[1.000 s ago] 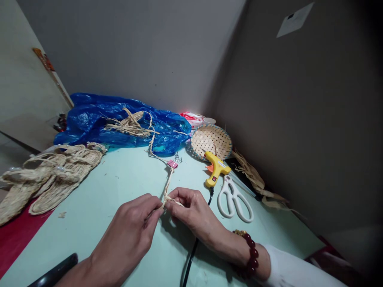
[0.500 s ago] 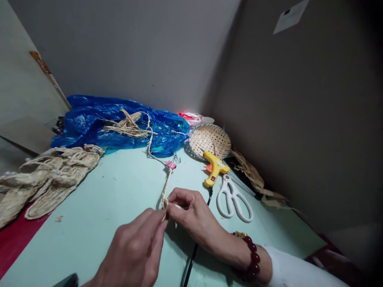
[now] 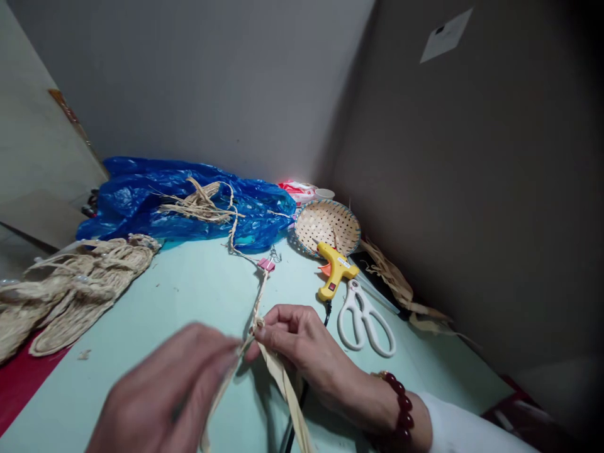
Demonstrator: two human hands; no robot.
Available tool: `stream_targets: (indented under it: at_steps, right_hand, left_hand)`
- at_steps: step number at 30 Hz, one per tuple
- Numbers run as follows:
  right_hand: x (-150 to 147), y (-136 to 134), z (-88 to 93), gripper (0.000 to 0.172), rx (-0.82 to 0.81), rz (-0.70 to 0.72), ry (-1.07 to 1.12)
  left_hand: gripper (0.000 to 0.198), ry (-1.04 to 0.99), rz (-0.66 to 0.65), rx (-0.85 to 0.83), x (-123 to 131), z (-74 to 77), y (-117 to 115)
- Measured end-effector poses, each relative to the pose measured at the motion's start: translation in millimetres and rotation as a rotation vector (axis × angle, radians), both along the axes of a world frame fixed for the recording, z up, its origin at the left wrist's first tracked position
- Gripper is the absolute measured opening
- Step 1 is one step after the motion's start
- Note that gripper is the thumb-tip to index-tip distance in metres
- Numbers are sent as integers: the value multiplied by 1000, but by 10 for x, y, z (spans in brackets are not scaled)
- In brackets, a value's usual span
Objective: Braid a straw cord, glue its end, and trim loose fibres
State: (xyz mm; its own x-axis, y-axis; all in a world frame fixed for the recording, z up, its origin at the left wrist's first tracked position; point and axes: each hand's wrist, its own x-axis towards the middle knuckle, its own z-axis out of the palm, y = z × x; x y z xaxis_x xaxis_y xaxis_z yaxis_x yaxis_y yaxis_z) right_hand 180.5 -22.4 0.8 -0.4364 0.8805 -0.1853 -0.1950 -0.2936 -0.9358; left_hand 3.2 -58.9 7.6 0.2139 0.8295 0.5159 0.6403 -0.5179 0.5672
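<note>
A pale straw cord [image 3: 258,301] runs toward me from a pink binder clip [image 3: 267,265] on the table. At its near end my right hand [image 3: 297,336] pinches the twisted part between thumb and forefinger. A wide flat strand [image 3: 285,384] hangs down below that hand. My left hand [image 3: 174,384], blurred by motion, has its fingers closed on a thinner straw strand [image 3: 218,396] to the left. Beyond the clip, the cord continues to a bundle of loose straw [image 3: 201,200] lying on blue plastic [image 3: 127,189].
On the right lie a yellow glue gun [image 3: 336,269], its black cord passing under my right hand, and white-handled scissors [image 3: 365,319]. Behind them stands a woven basket [image 3: 325,226]. Woven straw slippers [image 3: 85,286] rest at the left. More straw [image 3: 391,277] lies along the right wall.
My left hand has moved left and toward me, drawing a strand away from the cord. The wide strand now shows below my right hand, which still pinches the cord.
</note>
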Motion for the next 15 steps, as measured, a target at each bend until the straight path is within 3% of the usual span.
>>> stream_targets:
  at_steps: [2, 4, 6, 8, 12, 15]
  right_hand:
    - [1, 3, -3, 24, 23, 13, 10]
    - [1, 13, -13, 25, 29, 33, 23]
    - [2, 24, -29, 23, 45, 55, -14]
    - [8, 32, -43, 19, 76, 76, -88]
    - [34, 14, -54, 18, 143, 132, -239]
    - [63, -45, -24, 21, 322, 106, -507]
  left_hand:
    - [13, -171, -2, -484, 1, 101, 157]
    - [16, -418, -213, -915, 32, 105, 307]
    - [17, -635, -268, -1105, 73, 32, 404]
    - [18, -710, -259, -1157, 102, -60, 435]
    - [21, -667, -221, -1125, 86, -170, 395]
    - [24, -619, -193, -1093, 37, -184, 379]
